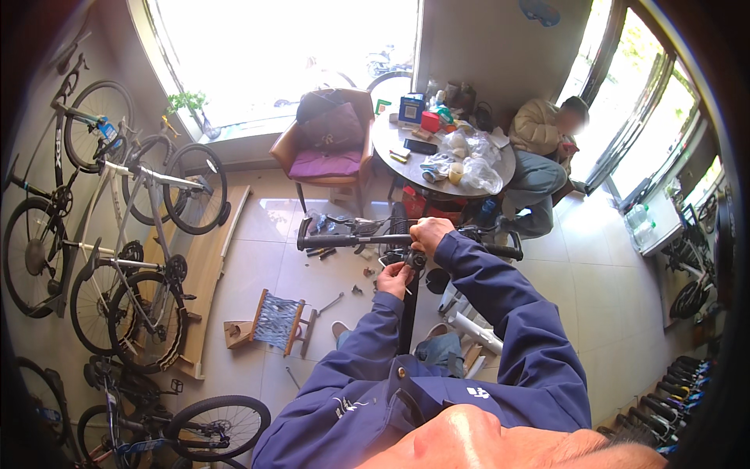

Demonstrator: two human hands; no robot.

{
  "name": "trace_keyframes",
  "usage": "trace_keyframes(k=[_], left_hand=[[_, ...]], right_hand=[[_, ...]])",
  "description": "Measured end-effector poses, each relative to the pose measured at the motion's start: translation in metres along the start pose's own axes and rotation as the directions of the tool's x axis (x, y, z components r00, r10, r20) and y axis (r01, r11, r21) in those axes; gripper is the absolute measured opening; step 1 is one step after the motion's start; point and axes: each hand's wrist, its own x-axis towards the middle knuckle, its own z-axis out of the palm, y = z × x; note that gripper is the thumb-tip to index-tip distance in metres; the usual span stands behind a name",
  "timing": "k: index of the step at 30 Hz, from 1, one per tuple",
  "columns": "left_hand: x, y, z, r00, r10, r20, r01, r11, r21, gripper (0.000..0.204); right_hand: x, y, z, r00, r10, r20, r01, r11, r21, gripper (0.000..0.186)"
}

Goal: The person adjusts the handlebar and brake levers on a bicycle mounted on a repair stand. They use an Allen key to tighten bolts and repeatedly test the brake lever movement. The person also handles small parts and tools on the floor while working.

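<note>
A black bicycle handlebar with levers and grips spans the centre above a black stem and frame tube. My right hand is closed on the handlebar just right of its middle, by the stem. My left hand is lower, at the left side of the stem, fingers pinched on something small and thin that I cannot make out. Small loose parts and a long metal tool lie on the tiled floor to the left.
Bikes line the left wall beside wooden boards. A woven folding stool sits low left. Ahead stand an armchair and a cluttered round table, with a seated person. White tubes lie right of the frame.
</note>
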Motion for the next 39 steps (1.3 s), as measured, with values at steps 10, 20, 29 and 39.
trace_keyframes(k=[10, 20, 29, 39], left_hand=[[0.005, -0.01, -0.003, 0.999, -0.042, -0.016, 0.041, 0.999, -0.029, 0.021], [-0.002, -0.011, -0.002, 1.0, 0.029, 0.012, -0.028, 0.994, -0.106, 0.021], [-0.006, -0.011, -0.001, 1.0, 0.009, 0.017, -0.008, 0.999, -0.043, 0.019], [-0.007, -0.01, 0.006, 1.0, -0.008, 0.013, 0.008, 1.0, 0.021, 0.019]], right_hand=[[0.002, 0.006, 0.001, 1.0, 0.025, -0.012, -0.025, 1.0, 0.018, 0.023], [-0.021, -0.037, 0.01, 0.997, -0.01, 0.071, 0.018, 0.994, -0.112, 0.019], [0.009, -0.065, -0.011, 0.959, 0.03, 0.281, 0.032, 0.977, -0.212, 0.019], [0.039, -0.076, 0.007, 0.902, 0.176, 0.394, -0.062, 0.956, -0.286, 0.027]])
